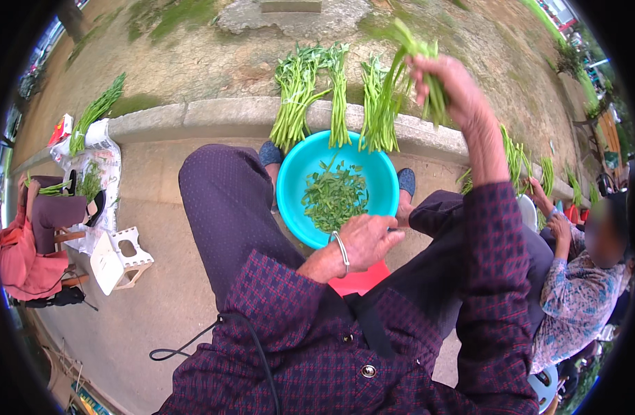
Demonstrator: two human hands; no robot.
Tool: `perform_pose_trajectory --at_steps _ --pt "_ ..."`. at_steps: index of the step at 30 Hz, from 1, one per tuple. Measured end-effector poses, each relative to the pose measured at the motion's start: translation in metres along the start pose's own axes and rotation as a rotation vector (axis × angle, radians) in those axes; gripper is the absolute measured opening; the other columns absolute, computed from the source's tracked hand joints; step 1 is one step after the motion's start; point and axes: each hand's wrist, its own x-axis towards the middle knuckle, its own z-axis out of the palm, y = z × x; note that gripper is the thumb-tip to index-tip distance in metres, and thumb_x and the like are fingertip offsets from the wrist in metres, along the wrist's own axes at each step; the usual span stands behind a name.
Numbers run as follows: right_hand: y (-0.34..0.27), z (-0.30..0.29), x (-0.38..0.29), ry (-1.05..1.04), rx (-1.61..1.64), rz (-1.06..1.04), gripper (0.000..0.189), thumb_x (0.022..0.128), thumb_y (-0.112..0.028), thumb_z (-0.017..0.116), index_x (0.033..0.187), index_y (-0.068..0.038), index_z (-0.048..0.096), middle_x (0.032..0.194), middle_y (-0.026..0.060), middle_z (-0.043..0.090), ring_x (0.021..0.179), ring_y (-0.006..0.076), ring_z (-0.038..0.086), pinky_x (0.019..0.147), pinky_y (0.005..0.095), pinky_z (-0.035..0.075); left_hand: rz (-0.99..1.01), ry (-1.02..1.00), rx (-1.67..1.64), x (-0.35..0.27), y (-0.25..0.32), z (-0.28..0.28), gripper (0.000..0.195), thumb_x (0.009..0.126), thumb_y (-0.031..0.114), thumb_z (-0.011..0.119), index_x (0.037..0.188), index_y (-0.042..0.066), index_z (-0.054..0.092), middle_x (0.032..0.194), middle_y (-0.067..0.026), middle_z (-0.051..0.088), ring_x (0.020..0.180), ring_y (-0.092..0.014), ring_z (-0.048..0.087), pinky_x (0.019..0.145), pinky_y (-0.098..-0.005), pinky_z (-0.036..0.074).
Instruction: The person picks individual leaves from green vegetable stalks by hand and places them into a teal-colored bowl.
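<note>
My right hand [444, 85] is raised at the upper right, closed around a bunch of green leafy-vegetable stems [390, 93] that looks blurred. My left hand [367, 241], with a bracelet at the wrist, is over the near rim of a turquoise plastic basin [287, 202]; its fingers are bent and I cannot tell if anything is between them. Loose green leaves and stem pieces [335, 196] lie in the basin, between my feet. Beyond it, bundles of long-stemmed greens [291, 104] rest across a concrete curb, their leafy ends away from me.
The concrete curb [219, 115] runs across in front. At left are a white folding stool [110, 264], a plastic sheet [107, 181] with greens, and a seated person [24, 249]. Another seated person [577, 295] is close at right, near a pale basin [528, 211]. Part of a red seat [361, 280] shows below me.
</note>
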Motion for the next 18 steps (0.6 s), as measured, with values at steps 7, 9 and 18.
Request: perform_pose_trajectory --at_steps 7,9,18 --pt "-0.02 -0.019 0.107 0.23 -0.131 -0.248 0.016 0.086 -0.015 0.05 0.074 -0.006 0.055 0.06 0.0006 0.052 0.049 0.0104 0.049 0.048 0.0242 0.043 0.021 0.0 0.011 -0.009 0.008 0.007 0.028 0.082 0.025 0.055 0.099 0.002 0.054 0.078 -0.0152 0.058 0.075 -0.033 0.058 0.063 -0.0434 0.046" --pt "0.005 -0.018 0.125 0.251 -0.322 -0.13 0.017 0.087 -0.019 0.052 0.084 -0.003 0.054 0.066 0.0019 0.055 0.052 0.0077 0.051 0.054 0.0205 0.048 -0.028 -0.01 0.037 -0.01 0.012 0.002 0.028 0.082 0.024 0.056 0.099 0.002 0.052 0.08 -0.0156 0.058 0.076 -0.033 0.058 0.064 -0.0436 0.046" --pt "0.263 -0.013 0.129 0.482 -0.3 0.404 0.017 0.075 -0.01 0.058 0.062 0.001 0.054 0.055 0.0073 0.054 0.04 0.0165 0.05 0.038 0.0302 0.043 -0.105 -0.074 -0.065 -0.004 0.023 -0.01 0.023 0.081 0.021 0.057 0.094 0.004 0.048 0.079 -0.0138 0.054 0.07 -0.033 0.058 0.058 -0.0419 0.047"
